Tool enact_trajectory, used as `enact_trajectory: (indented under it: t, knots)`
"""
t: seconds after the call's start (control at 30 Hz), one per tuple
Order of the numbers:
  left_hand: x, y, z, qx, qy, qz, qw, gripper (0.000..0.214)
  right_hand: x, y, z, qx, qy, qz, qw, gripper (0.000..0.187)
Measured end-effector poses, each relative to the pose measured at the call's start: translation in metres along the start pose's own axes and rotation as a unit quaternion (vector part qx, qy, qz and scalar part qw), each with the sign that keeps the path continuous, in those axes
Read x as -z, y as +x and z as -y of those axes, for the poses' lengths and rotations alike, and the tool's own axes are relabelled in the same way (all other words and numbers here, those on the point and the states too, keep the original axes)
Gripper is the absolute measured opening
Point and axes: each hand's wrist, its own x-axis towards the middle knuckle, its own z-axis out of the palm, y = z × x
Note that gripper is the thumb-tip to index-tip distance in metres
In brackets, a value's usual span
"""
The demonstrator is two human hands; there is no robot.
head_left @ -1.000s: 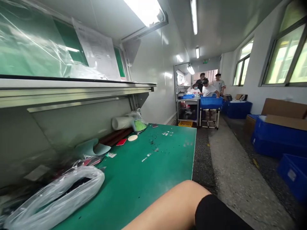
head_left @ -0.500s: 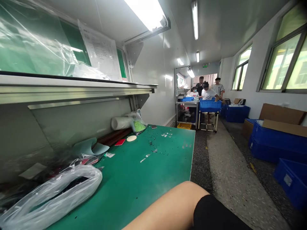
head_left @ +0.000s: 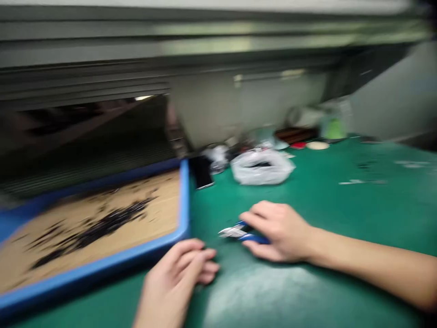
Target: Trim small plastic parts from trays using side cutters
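Note:
The picture is smeared by motion. My right hand (head_left: 278,232) rests on the green mat and is closed round blue-handled cutting pliers (head_left: 239,232), whose metal jaws point left. My left hand (head_left: 177,278) lies by the near corner of a blue tray (head_left: 184,200), fingers curled together near a small dark piece that I cannot make out. The tray has a tan floor strewn with several small black parts (head_left: 99,225).
A clear plastic bag (head_left: 261,166) with dark contents lies behind my right hand, a black phone-like slab (head_left: 202,172) beside the tray. Further right along the back are a white disc (head_left: 317,146), a green item (head_left: 332,129) and a metal shelf (head_left: 205,50) overhead.
The view has swung from the aisle and the people far off down and left onto the bench. Both hands, the pliers and the blue tray have come into sight.

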Motion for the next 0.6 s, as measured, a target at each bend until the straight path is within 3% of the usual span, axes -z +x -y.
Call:
enact_trajectory:
  t: [0.07, 0.13, 0.37, 0.6]
  knots:
    - [0.019, -0.025, 0.002, 0.017, -0.035, -0.022, 0.999, 0.037, -0.004, -0.005, -0.007, 0.030, 0.007, -0.029, 0.999, 0.039]
    - [0.024, -0.033, 0.001, 0.011, -0.076, -0.014, 0.997, 0.032, -0.007, -0.005, -0.009, 0.057, 0.004, -0.050, 0.997, 0.041]
    - [0.017, -0.028, 0.000, -0.004, -0.049, 0.022, 0.999, 0.025, -0.006, -0.005, 0.014, 0.086, -0.014, -0.054, 0.995, 0.043]
    - [0.017, -0.031, -0.001, -0.006, -0.032, 0.056, 0.998, 0.019, -0.004, -0.007, 0.018, 0.088, -0.030, -0.053, 0.994, 0.044]
